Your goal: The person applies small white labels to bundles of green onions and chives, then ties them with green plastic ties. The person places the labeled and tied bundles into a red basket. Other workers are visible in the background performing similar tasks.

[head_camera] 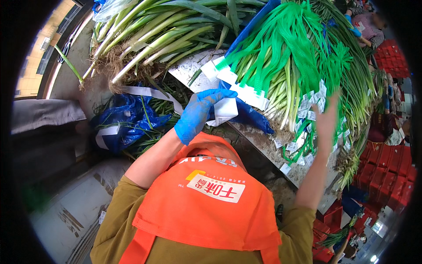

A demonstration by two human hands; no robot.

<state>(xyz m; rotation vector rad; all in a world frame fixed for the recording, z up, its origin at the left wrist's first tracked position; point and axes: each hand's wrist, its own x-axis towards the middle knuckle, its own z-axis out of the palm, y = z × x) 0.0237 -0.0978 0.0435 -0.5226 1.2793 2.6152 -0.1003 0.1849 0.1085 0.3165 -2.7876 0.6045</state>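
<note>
My left hand (pixel 201 110), in a blue glove, pinches a strip of white labels (pixel 226 110) in front of my orange apron (pixel 211 198). More of the strip (pixel 151 92) trails off to the left behind the hand. My bare right hand (pixel 326 118) is blurred by motion, thumb apart from the fingers, with nothing visible in it. Beneath and beside it are green mesh net bags (pixel 290 39) with printed white tags (pixel 311 102). These nets lie over bunches of scallions (pixel 283 85). Several blank-looking white labels (pixel 250 95) sit on the net ends nearer my left hand.
Large leeks with roots (pixel 158 46) are heaped at upper left on the dirty metal table (pixel 263 142). A blue plastic bag (pixel 132 115) with green scraps is below them. Red crates (pixel 385 165) stand at right, where another person (pixel 369 28) in blue gloves is at upper right.
</note>
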